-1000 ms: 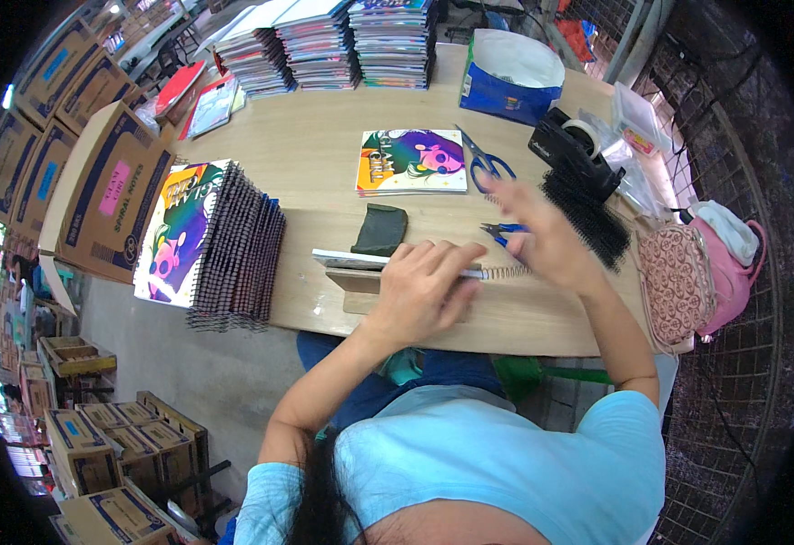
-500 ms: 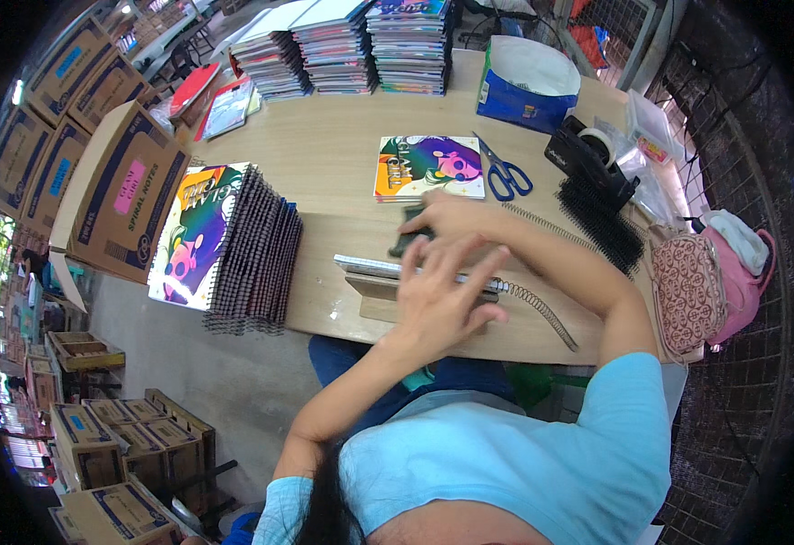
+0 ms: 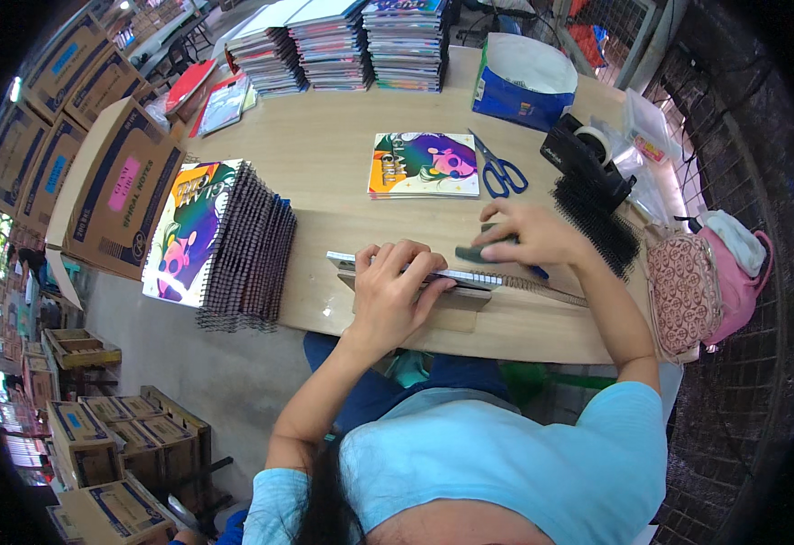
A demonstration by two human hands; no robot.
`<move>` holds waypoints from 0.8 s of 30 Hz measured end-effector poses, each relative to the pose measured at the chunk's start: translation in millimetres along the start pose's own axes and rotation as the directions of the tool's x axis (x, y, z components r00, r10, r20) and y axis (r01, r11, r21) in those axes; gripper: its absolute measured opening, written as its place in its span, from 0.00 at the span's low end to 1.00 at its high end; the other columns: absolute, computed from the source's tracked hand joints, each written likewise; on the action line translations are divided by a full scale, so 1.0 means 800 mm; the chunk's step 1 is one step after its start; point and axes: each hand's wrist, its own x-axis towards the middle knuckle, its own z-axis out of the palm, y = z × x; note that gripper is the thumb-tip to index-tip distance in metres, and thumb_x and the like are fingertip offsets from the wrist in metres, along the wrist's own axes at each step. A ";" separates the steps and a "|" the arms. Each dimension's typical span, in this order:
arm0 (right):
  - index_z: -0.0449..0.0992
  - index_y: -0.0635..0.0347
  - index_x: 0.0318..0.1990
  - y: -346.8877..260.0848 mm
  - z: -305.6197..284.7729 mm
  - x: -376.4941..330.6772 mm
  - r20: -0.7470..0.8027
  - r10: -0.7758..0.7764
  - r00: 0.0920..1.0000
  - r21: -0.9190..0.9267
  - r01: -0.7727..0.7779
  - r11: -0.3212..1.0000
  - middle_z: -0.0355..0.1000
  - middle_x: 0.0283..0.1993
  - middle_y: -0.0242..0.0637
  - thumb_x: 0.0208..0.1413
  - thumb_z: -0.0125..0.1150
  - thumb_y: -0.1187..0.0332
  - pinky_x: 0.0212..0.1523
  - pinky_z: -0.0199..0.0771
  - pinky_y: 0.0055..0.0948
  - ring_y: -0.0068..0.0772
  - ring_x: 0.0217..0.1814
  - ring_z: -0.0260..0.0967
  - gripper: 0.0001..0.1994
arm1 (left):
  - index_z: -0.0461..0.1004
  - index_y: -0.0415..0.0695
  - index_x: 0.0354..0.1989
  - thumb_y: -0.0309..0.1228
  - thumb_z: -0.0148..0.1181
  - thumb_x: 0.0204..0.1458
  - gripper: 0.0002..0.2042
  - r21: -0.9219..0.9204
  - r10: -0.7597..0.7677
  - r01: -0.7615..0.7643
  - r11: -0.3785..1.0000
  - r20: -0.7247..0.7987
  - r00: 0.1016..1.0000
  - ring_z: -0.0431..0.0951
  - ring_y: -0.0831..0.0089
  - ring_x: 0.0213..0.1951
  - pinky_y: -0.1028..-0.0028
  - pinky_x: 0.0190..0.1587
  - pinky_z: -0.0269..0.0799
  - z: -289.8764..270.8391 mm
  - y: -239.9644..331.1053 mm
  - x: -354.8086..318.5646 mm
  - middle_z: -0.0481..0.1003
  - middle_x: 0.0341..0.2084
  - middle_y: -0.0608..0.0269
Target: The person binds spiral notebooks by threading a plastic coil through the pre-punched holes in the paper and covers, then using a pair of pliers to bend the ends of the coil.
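Observation:
A spiral notebook (image 3: 451,272) stands on edge against a low wooden stand (image 3: 424,313) at the table's front. My left hand (image 3: 388,289) is closed over it, thumb on the near side and fingers over the top. From its right end runs a thin wire coil (image 3: 551,291). Just beyond the notebook, my right hand (image 3: 542,238) grips a dark green pad (image 3: 483,253), fingers bent over it. A small dark blue tip shows below that hand; what it belongs to is hidden. A few colourful-covered notebooks (image 3: 424,165) lie farther back, beside dark blue scissors (image 3: 503,174).
A stack of coil-bound notebooks (image 3: 247,254) stands at left, beside an open carton (image 3: 124,195). Tall notebook piles (image 3: 329,54) line the back. At right are a blue box (image 3: 515,104), a black tape dispenser (image 3: 587,163), a heap of black coils (image 3: 601,222) and a patterned pouch (image 3: 683,291).
My right hand has moved right with the dark green pad. My left hand has shifted left and closed on the notebook. The coil, curved toward me before, now lies straighter.

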 end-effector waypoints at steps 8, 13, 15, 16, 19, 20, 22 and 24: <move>0.82 0.60 0.41 -0.002 0.001 0.014 -0.049 -0.213 0.976 0.652 0.192 0.733 0.72 0.54 0.41 0.57 0.56 0.54 0.55 0.66 0.33 0.37 0.54 0.69 0.19 | 0.71 0.46 0.47 0.34 0.72 0.41 0.23 -0.039 -0.066 0.066 0.997 0.000 0.998 0.74 0.68 0.36 0.66 0.43 0.60 0.000 -0.002 -0.009 0.74 0.32 0.65; 0.82 0.62 0.42 -0.018 0.005 0.024 -0.001 0.049 0.999 -0.049 -0.049 0.998 0.74 0.53 0.41 0.56 0.57 0.51 0.55 0.66 0.32 0.35 0.52 0.71 0.22 | 0.73 0.47 0.46 0.34 0.72 0.41 0.22 0.054 -0.055 0.059 0.997 -0.069 0.996 0.72 0.64 0.42 0.65 0.48 0.61 -0.010 -0.005 -0.009 0.73 0.38 0.62; 0.83 0.59 0.42 -0.011 0.002 0.022 -0.030 -0.253 0.967 0.626 0.216 0.749 0.75 0.51 0.40 0.55 0.57 0.49 0.53 0.68 0.32 0.34 0.52 0.72 0.22 | 0.75 0.46 0.42 0.33 0.72 0.41 0.19 0.123 -0.083 0.097 0.988 -0.114 0.990 0.71 0.63 0.44 0.64 0.49 0.62 -0.026 -0.011 -0.014 0.73 0.39 0.60; 0.83 0.57 0.42 -0.007 0.003 0.022 -0.120 -0.372 0.921 0.852 0.288 0.438 0.75 0.51 0.40 0.55 0.57 0.48 0.52 0.69 0.31 0.33 0.52 0.72 0.22 | 0.75 0.46 0.40 0.32 0.72 0.41 0.17 0.086 -0.110 0.122 0.989 -0.126 0.986 0.71 0.62 0.44 0.64 0.49 0.63 -0.029 -0.019 -0.015 0.73 0.39 0.60; 0.81 0.66 0.43 -0.004 0.022 0.029 0.011 -0.111 0.994 0.375 0.099 0.922 0.75 0.52 0.43 0.55 0.59 0.53 0.55 0.67 0.30 0.34 0.53 0.71 0.22 | 0.77 0.42 0.32 0.28 0.71 0.39 0.11 -0.026 -0.203 0.201 0.979 -0.147 0.968 0.70 0.61 0.42 0.66 0.44 0.67 -0.026 -0.036 -0.033 0.73 0.38 0.60; 0.80 0.67 0.44 -0.006 0.019 0.035 -0.008 -0.037 0.999 0.276 0.038 0.960 0.75 0.52 0.43 0.55 0.59 0.55 0.55 0.67 0.30 0.34 0.53 0.71 0.22 | 0.77 0.42 0.32 0.27 0.71 0.39 0.11 -0.030 -0.201 0.198 0.980 -0.155 0.967 0.71 0.61 0.42 0.66 0.44 0.67 -0.025 -0.036 -0.033 0.73 0.37 0.60; 0.80 0.67 0.43 -0.018 0.013 0.034 -0.020 -0.218 0.976 0.767 0.155 0.623 0.74 0.51 0.44 0.54 0.58 0.52 0.51 0.71 0.33 0.37 0.52 0.72 0.23 | 0.77 0.42 0.32 0.26 0.71 0.38 0.12 -0.040 -0.196 0.192 0.981 -0.170 0.966 0.71 0.61 0.42 0.66 0.44 0.68 -0.026 -0.036 -0.034 0.73 0.36 0.59; 0.79 0.72 0.43 -0.030 0.018 0.045 -0.046 -0.240 0.970 0.376 0.239 0.895 0.74 0.51 0.46 0.52 0.56 0.42 0.48 0.74 0.35 0.39 0.52 0.73 0.33 | 0.77 0.42 0.33 0.25 0.71 0.38 0.12 -0.043 -0.208 0.204 0.978 -0.152 0.966 0.71 0.61 0.41 0.66 0.43 0.68 -0.027 -0.034 -0.032 0.73 0.35 0.59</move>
